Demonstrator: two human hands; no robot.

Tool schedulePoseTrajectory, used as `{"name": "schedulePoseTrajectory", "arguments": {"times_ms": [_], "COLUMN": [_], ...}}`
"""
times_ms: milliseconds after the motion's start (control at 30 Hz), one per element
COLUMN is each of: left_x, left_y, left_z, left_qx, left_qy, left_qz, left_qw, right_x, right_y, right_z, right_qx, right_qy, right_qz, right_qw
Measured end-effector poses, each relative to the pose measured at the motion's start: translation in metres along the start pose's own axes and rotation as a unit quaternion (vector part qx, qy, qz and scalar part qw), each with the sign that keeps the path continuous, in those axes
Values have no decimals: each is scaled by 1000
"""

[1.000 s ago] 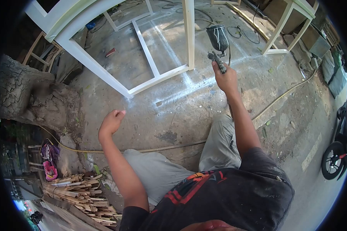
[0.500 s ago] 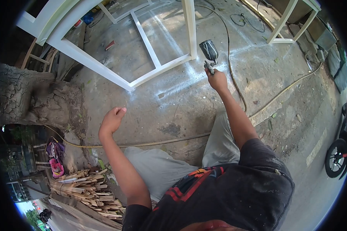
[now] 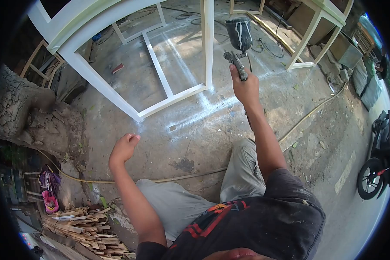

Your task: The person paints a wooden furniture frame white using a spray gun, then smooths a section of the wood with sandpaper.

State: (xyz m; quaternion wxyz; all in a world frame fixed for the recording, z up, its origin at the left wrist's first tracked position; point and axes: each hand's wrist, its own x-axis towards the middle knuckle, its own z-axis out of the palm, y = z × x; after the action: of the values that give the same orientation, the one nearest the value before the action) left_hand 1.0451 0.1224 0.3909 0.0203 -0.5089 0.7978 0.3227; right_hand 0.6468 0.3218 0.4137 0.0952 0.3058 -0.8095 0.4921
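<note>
My right hand [image 3: 246, 89] grips a spray gun [image 3: 236, 65] by its handle. On top of the gun sits a dark paint cup [image 3: 239, 34] streaked with white drips. To the left of the gun stands a white-painted wooden frame [image 3: 173, 100], its nearest corner low on the floor; the gun is apart from it. My left hand [image 3: 125, 148] hangs in the air just short of that corner, fingers curled together. Whether anything is inside those fingers cannot be made out.
A second pale frame [image 3: 302, 65] stands at the back right. A hose [image 3: 195, 175] runs across the concrete near my legs. A tree trunk [image 3: 19, 115] rises at left, above a pile of wood strips [image 3: 84, 229]. A motorbike wheel [image 3: 371, 178] shows at right.
My right hand has raised the spray gun, which appears larger and closer. The view has shifted slightly, so the frames sit lower and further left. My left hand keeps its curled pose.
</note>
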Motion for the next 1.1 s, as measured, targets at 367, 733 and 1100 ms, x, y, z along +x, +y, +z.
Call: {"name": "schedulePoseTrajectory", "arguments": {"times_ms": [367, 733, 1100], "left_x": [-13, 5, -4], "left_y": [-5, 2, -5], "left_z": [-5, -2, -2], "left_qx": [-14, 8, -33], "left_qy": [28, 3, 11], "left_qz": [10, 19, 9], "left_qw": [999, 1000, 999], "right_x": [66, -52, -144], "right_y": [-103, 13, 94], "right_z": [-55, 60, 155], "right_qx": [116, 37, -30], "right_qy": [123, -36, -36], "right_qz": [-107, 70, 173], "right_qw": [980, 996, 984]}}
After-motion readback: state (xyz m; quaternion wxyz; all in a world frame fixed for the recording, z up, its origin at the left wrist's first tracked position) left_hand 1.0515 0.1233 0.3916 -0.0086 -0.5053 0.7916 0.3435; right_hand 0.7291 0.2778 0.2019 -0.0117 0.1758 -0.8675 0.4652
